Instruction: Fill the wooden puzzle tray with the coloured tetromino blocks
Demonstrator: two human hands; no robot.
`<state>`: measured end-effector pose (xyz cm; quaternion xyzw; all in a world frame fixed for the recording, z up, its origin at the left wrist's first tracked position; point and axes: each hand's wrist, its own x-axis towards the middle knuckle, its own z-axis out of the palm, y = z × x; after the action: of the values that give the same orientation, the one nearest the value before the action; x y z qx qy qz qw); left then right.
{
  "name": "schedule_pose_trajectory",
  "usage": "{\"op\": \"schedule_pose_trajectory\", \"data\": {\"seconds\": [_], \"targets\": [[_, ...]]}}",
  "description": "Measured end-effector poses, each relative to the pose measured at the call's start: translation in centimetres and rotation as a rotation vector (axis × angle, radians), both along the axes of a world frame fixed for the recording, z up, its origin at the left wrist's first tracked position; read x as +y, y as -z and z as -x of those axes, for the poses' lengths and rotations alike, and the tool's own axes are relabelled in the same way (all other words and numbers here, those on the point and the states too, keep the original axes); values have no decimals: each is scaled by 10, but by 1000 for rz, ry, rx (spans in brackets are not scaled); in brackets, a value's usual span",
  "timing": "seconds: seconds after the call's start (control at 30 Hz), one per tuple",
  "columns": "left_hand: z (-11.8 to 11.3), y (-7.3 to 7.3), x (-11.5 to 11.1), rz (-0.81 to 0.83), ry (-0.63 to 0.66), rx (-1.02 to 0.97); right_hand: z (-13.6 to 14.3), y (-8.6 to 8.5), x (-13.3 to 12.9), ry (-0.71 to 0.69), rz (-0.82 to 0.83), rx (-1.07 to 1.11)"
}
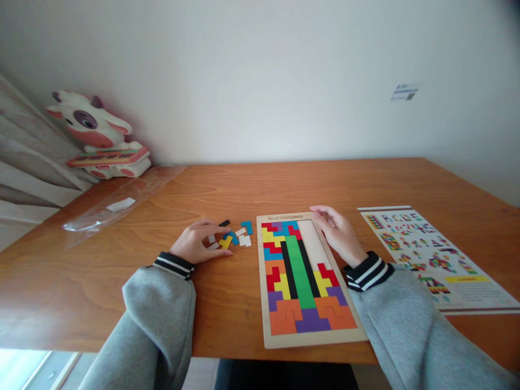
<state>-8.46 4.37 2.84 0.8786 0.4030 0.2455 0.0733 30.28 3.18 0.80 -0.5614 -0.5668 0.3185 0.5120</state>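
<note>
A wooden tray puzzle board point(273, 340) lies on the table, largely filled with colored block pieces, including a long green piece point(299, 271). Its upper right area shows bare wood. My left hand point(199, 241) is at the loose pieces left of the board, thumb and fingers spread around them. A yellow piece point(225, 242) lies near its thumb, with white pieces point(245, 240) and a blue piece point(247, 226) farther right. My right hand point(333, 230) is at the board's upper right corner, thumb and finger closed at the rim.
A printed pattern sheet point(439, 254) lies to the right of the board. At the back left, a cow-shaped toy keyboard point(108, 141) stands beside a curtain point(32, 157). A clear plastic bag point(122, 206) lies in front of it. A white wall point(276, 81) bounds the table behind.
</note>
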Motion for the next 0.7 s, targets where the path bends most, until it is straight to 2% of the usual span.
{"op": "schedule_pose_trajectory", "data": {"seconds": [0.17, 0.53, 0.7], "targets": [[5, 2, 1, 22, -20, -21, 0, -1, -1, -13, -8, 0], [-4, 0, 0, -11, -43, -41, 1, -5, -2, -13, -10, -49], [-6, 3, 0, -28, -66, -32, 0, -4, -2, -22, -2, -48]]}}
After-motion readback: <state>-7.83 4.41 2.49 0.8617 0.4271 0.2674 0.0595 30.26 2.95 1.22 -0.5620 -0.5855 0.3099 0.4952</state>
